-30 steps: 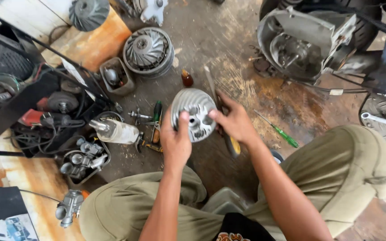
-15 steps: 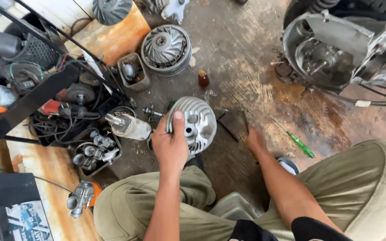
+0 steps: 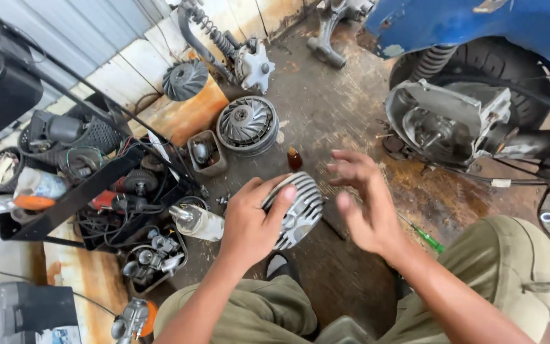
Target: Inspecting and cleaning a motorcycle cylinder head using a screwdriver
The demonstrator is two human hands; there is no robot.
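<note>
Grimy workshop floor (image 3: 326, 121), scooter parts everywhere. The left hand (image 3: 249, 223) is clamped round the finned cylinder head (image 3: 297, 210), lifted just above the floor; the right hand (image 3: 367, 207) hovers beside it, fingers spread, holding nothing. Head's off the engine (image 3: 444, 124). A small tray (image 3: 206, 154) holds one dark part; another tub (image 3: 154, 264) is packed with carburettor bits.
</note>
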